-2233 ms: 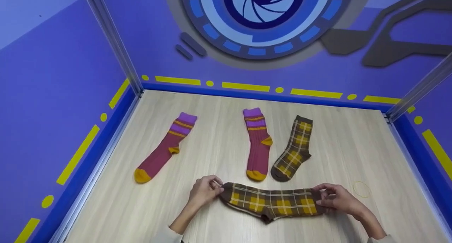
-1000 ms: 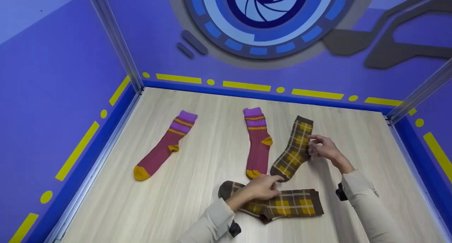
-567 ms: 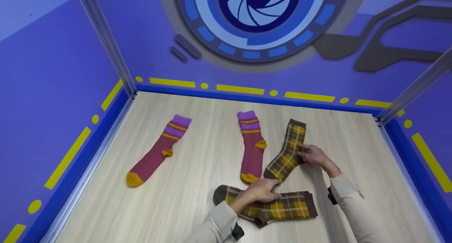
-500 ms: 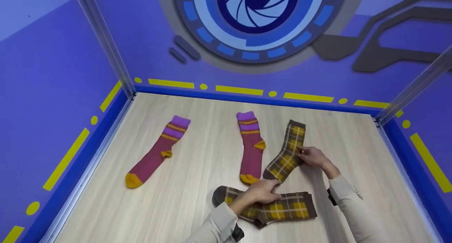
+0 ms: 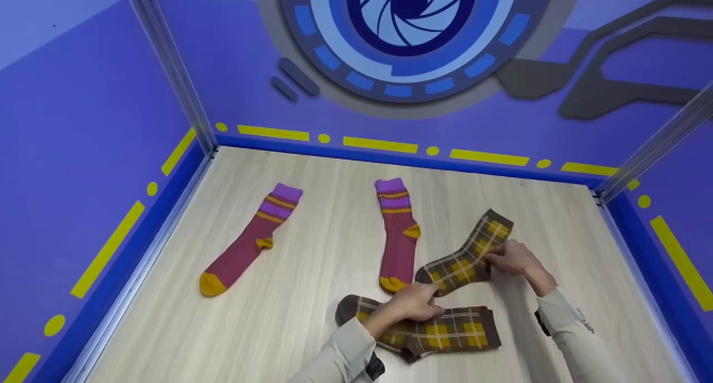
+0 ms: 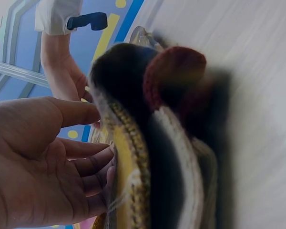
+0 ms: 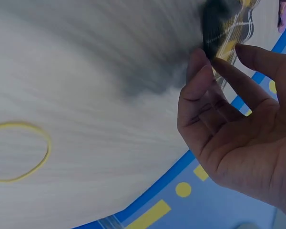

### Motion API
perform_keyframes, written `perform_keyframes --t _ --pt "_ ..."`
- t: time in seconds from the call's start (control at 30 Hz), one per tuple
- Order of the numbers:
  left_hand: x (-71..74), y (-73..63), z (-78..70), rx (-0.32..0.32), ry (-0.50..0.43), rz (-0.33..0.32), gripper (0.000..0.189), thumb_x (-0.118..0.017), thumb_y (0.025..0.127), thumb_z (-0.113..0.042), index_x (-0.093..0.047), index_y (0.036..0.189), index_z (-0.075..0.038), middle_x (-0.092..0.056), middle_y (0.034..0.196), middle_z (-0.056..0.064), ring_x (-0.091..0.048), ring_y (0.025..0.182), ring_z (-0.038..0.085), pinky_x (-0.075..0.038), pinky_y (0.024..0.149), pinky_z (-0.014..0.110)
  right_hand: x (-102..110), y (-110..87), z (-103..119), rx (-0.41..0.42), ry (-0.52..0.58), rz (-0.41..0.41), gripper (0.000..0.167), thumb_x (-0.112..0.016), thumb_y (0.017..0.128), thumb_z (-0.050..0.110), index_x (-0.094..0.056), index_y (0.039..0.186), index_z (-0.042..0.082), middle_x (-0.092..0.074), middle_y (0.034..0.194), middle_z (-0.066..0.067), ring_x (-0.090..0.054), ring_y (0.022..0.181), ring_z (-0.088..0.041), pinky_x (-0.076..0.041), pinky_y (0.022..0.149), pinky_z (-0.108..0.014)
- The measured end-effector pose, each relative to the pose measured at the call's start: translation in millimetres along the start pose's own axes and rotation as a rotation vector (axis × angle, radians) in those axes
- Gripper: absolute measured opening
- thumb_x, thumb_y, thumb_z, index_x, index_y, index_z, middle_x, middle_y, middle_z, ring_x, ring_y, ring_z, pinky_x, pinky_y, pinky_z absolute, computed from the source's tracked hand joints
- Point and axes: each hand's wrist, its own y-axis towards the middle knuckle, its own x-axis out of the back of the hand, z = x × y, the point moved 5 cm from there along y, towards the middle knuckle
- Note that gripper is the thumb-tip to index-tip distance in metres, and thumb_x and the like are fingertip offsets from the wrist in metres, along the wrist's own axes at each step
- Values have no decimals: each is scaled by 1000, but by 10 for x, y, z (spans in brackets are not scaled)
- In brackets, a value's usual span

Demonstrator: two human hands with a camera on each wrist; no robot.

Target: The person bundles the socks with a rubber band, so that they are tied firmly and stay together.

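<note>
A brown and yellow plaid sock (image 5: 465,260) slants across the right half of the table, toe toward me and cuff up to the right. My right hand (image 5: 515,258) pinches the edge of its leg below the cuff; the right wrist view shows thumb and fingertips at the plaid fabric (image 7: 229,45). At the toe, my left hand (image 5: 412,302) pinches with thumb and index finger. Beneath that hand and forearm lies a second plaid sock (image 5: 451,330), sideways, its middle partly covered. Its layered heel edge (image 6: 128,167) looms large in the left wrist view.
A burgundy sock (image 5: 398,244) with purple cuff and mustard toe lies just left of the slanted plaid one. Its match (image 5: 242,255) lies farther left. A yellow rubber band (image 7: 48,148) rests on the table in the right wrist view. Purple walls (image 5: 278,110) enclose the table.
Both hands left the nearer plaid sock for the farther one. Its cuff has since swung right and toward me with my right hand, while its toe stayed under my left fingers.
</note>
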Motion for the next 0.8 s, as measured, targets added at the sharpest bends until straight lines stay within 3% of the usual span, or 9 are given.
perform_keyframes --t 0.1,0.2,0.3,0.53,0.67,0.8 --pt "5 22 -6 -6 18 -8 32 -71 93 -32 -67 117 -11 -69 82 -4 -64 79 10 -51 75 22 13 -67 -74 -37 1 16 30 -63 99 20 -72 79 -1 -49 53 8 -46 50 -9 -40 49 -27" --pt "2 44 -13 -8 34 -13 32 -71 93 -32 -69 117 -11 -69 84 -4 -66 84 10 -52 77 23 22 -152 -111 -50 -11 41 35 -63 100 21 -65 70 3 -47 55 8 -44 51 -9 -39 49 -26" --pt "-7 57 -16 -6 45 -20 38 -70 94 -32 -69 126 -12 -71 90 -2 -68 94 12 -54 84 25 11 -233 -127 -41 -15 97 35 -61 101 22 -64 72 4 -52 58 6 -48 53 -10 -41 49 -27" --pt "-5 80 -21 4 77 -34 38 -70 94 -33 -70 128 -16 -75 118 0 -69 107 14 -54 90 27 -66 -366 -206 -66 36 177 34 -59 103 24 -65 79 1 -58 62 2 -55 54 -12 -46 49 -28" --pt "-7 79 -40 11 114 -20 41 -71 94 -35 -69 131 -18 -74 123 -1 -68 113 15 -54 91 27 -95 -429 -220 -64 55 199 35 -58 103 22 -65 78 -1 -59 62 2 -55 53 -11 -43 48 -27" --pt "44 85 -43 20 120 -37 39 -71 93 -33 -70 130 -20 -74 124 -2 -69 112 15 -55 90 28 -64 -467 -191 -83 102 279 35 -56 104 22 -68 82 -2 -61 64 3 -54 53 -9 -41 48 -24"
